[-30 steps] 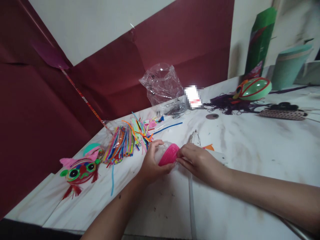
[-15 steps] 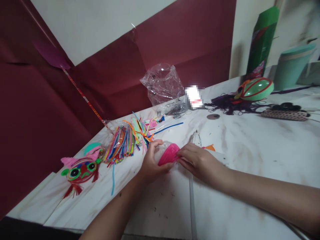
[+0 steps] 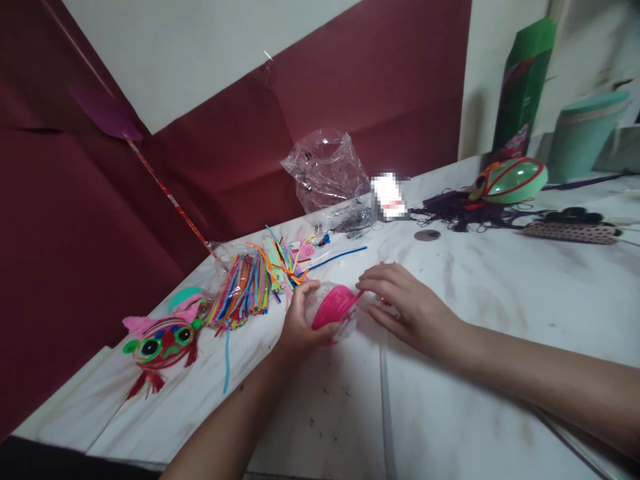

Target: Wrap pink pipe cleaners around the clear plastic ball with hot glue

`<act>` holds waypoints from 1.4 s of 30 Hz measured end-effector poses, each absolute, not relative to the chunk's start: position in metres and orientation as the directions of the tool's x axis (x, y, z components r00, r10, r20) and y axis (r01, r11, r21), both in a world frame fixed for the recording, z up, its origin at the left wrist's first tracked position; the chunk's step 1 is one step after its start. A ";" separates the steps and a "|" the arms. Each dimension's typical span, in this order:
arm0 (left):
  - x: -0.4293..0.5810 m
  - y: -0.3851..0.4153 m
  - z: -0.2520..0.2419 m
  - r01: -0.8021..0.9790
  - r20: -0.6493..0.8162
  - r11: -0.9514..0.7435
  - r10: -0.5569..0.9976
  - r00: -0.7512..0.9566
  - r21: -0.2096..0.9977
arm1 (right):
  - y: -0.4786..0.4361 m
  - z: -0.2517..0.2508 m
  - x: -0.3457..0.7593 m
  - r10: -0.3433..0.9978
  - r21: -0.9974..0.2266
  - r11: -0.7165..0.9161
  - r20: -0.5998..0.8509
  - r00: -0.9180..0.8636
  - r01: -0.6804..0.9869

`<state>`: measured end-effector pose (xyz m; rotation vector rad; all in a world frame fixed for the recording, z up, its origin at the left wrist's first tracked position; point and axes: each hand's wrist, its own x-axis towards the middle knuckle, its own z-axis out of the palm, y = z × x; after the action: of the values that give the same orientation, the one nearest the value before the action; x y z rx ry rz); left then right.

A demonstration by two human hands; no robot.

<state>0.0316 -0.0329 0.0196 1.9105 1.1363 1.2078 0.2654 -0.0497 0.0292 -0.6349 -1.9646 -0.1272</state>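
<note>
Fingers and thumb of my left hand (image 3: 305, 323) are closed round a rounded, clear plastic piece (image 3: 350, 327). A bright pink strand is wound in a flat coil (image 3: 334, 307) over its face; it looks like a pipe cleaner or cord, I cannot tell which. The loose end of the pink strand (image 3: 359, 295) runs up to the right and is pinched in my right hand (image 3: 400, 300), just beside the coil. My right hand's lower fingers are apart from it. Behind the left hand lie bundles of coloured pipe cleaners (image 3: 250, 287).
A mask-like craft face (image 3: 163, 343) lies at the left. Near the wall are a clear plastic bag (image 3: 327, 170) and a pixelated bright object (image 3: 389, 197). At the right are a green balloon-like lantern (image 3: 517, 181), dark purple tassels (image 3: 450, 208), a dotted case (image 3: 570, 232) and a bucket (image 3: 585, 137).
My right hand has moved slightly up and away from the coil, and the pink strand now shows between them. A white tool seen behind that hand before is now hidden.
</note>
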 end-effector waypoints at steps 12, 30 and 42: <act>0.028 -0.034 0.016 0.186 0.503 -0.591 0.783 0.366 0.785 | -0.048 0.026 0.268 0.484 -0.267 0.822 0.794 -0.369 0.503; 0.028 -0.035 0.010 0.209 0.556 -0.720 0.659 0.506 0.662 | -0.056 0.029 0.270 0.255 0.031 0.889 0.794 -0.552 0.456; 0.039 -0.034 0.016 -0.056 0.336 -0.350 0.823 0.458 0.935 | -0.045 0.024 0.266 0.479 -0.260 0.842 0.763 -0.435 0.472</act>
<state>0.0392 -0.0335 0.0159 1.6778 0.6688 1.0670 0.2659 -0.0447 0.0239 -0.6939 -2.0926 0.0098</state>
